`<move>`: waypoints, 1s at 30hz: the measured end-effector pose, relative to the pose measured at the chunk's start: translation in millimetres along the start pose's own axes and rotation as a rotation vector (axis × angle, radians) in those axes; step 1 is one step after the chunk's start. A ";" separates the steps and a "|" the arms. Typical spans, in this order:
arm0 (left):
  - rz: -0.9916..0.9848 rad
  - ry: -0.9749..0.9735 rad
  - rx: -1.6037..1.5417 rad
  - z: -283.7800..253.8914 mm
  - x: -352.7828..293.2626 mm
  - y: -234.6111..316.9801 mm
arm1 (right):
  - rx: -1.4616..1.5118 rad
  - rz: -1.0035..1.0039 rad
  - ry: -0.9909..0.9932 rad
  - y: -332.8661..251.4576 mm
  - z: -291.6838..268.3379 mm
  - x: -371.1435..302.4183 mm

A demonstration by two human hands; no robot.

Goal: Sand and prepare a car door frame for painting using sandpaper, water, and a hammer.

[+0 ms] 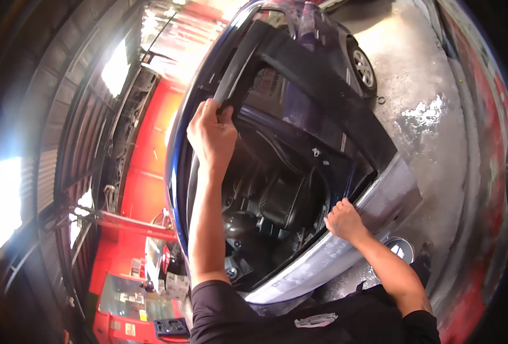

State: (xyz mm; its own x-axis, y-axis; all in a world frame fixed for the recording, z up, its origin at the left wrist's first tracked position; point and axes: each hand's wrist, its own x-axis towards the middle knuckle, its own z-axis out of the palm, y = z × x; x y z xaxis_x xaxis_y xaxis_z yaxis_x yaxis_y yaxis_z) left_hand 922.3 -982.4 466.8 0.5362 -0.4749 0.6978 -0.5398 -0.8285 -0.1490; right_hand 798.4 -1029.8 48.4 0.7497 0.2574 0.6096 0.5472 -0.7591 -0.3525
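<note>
A car door [317, 269] with a grey, patchy lower panel and a black window frame [323, 86] stands open in front of me. My left hand [213, 136] is raised, its fingers and thumb closed round the upper edge of that frame. Lower and to the right, my right hand [346, 221] is closed at the window sill, on top of the grey panel. Anything inside those right fingers is hidden. The window opening shows no glass, and through it I see a dark seat [285, 198] and the cabin.
The dark blue car [323, 34] stretches away behind the door, with a wheel [363, 66] at the far right. A round tub [400, 249] sits on the wet concrete floor [432, 172] by my right arm. Red walls [151, 143] and a red vehicle part [131, 298] are to the left.
</note>
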 end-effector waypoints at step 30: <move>0.029 -0.012 0.089 28.3 63.6 41.1 | 0.000 -0.053 0.021 5.3 -10.9 -3.4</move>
State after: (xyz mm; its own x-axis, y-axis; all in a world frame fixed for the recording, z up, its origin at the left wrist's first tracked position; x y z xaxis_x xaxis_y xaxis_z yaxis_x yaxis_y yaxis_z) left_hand 952.6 -1055.0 485.2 0.5291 -0.5023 0.6839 -0.4956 -0.8371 -0.2315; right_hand 794.7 -1041.2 52.2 0.7120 0.2846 0.6419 0.5857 -0.7449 -0.3194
